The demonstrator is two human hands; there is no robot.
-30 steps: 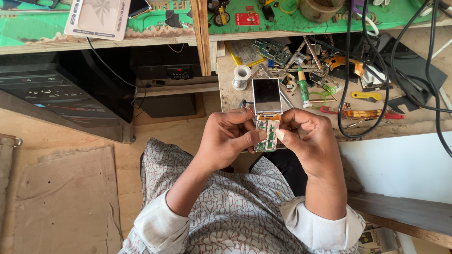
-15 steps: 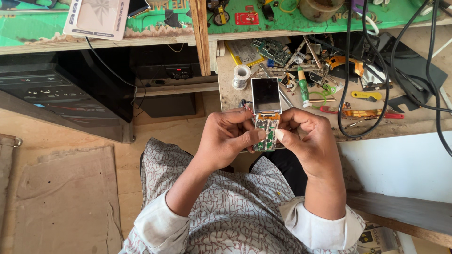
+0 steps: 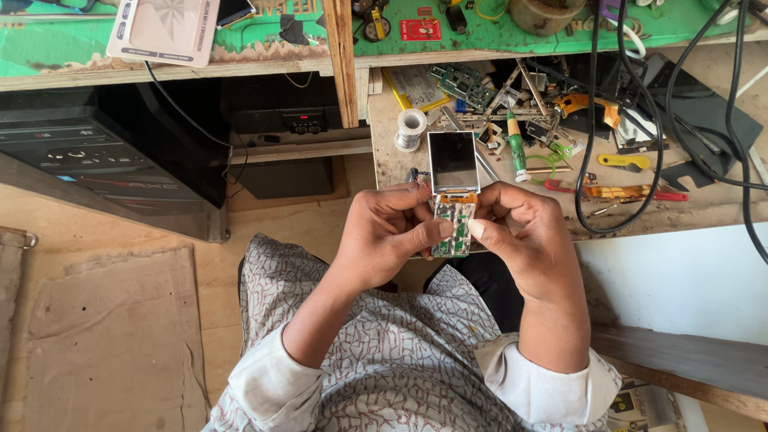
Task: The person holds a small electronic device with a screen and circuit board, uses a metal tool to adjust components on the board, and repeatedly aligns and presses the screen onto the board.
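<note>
Where hands grip, circuit board half-hidden.

My left hand and right hand are bare, at centre frame. Pale, smudged cuffs close each sleeve at lower centre. My garment is light grey with a dark, branching line pattern throughout.

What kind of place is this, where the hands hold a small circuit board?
Probably a small electronics repair bench: the circuit board has its screen attached, loose boards and tools litter the wooden shelf, and a solder spool sits nearby.
</note>
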